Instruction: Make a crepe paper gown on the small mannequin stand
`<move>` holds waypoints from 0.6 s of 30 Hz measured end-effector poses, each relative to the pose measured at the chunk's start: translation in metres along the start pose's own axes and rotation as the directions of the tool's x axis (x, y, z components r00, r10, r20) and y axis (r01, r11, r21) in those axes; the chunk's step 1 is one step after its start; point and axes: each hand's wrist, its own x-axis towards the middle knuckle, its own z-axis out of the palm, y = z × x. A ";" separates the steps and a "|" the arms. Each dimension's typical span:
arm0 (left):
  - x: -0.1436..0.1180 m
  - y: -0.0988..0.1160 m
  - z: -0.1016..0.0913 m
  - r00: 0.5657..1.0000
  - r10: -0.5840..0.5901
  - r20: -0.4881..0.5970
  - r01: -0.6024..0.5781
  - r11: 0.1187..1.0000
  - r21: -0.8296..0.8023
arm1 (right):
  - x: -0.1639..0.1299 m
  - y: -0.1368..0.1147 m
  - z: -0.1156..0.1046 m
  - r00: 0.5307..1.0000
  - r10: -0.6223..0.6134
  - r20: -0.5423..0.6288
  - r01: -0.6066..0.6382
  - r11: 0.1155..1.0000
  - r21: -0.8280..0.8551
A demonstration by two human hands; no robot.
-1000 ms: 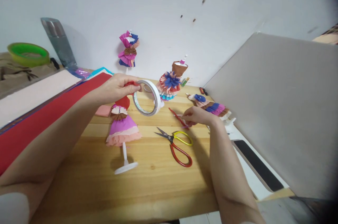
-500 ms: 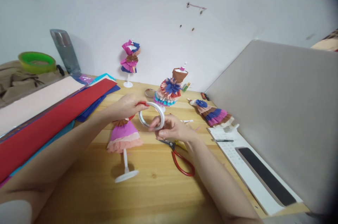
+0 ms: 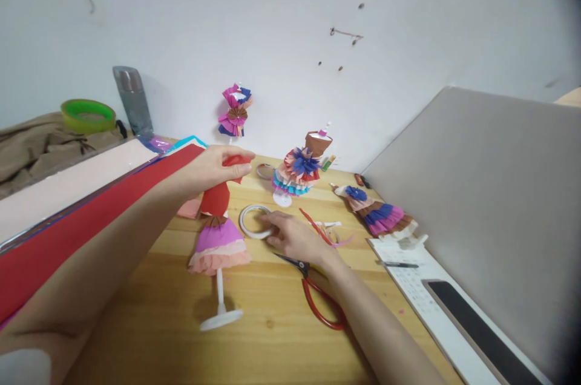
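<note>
My left hand (image 3: 211, 168) is closed on a strip of red crepe paper (image 3: 215, 198) at the top of a small dress form. Below the red paper, the form wears a purple and peach ruffled skirt (image 3: 221, 246) and stands on a white base (image 3: 221, 320), slightly tilted. My right hand (image 3: 297, 236) has its fingers on the right rim of a white roll of double-sided tape (image 3: 245, 229), low over the table. Just below that hand lie red-handled scissors (image 3: 313, 300), partly covered by my wrist.
Two dressed forms (image 3: 236, 109) (image 3: 302, 164) stand at the back. Another paper dress (image 3: 372, 209) lies right, near a keyboard (image 3: 406, 276) and a grey panel (image 3: 476, 191). Paper scraps (image 3: 324, 230) lie mid-table. Crepe paper sheets (image 3: 91, 209), a bottle (image 3: 134, 100) and green tape (image 3: 88, 115) are left.
My right hand has lowered the tape roll toward the table, away from my left hand. The red paper in my left hand now shows above the skirt. The view has shifted slightly.
</note>
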 end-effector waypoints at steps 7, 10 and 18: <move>-0.010 -0.005 0.022 0.981 0.007 0.195 0.093 0.860 -0.501 | 0.002 0.008 0.008 0.992 -0.120 0.047 0.123 0.988 -0.088; -0.009 -0.012 0.028 0.972 0.035 0.234 0.118 0.786 -0.607 | 0.003 0.006 0.010 0.995 -0.069 0.078 0.086 0.968 -0.235; -0.016 -0.012 0.045 0.957 -0.151 0.246 0.288 0.569 -0.771 | -0.002 -0.009 0.010 0.995 0.088 -0.037 -0.095 0.892 -0.443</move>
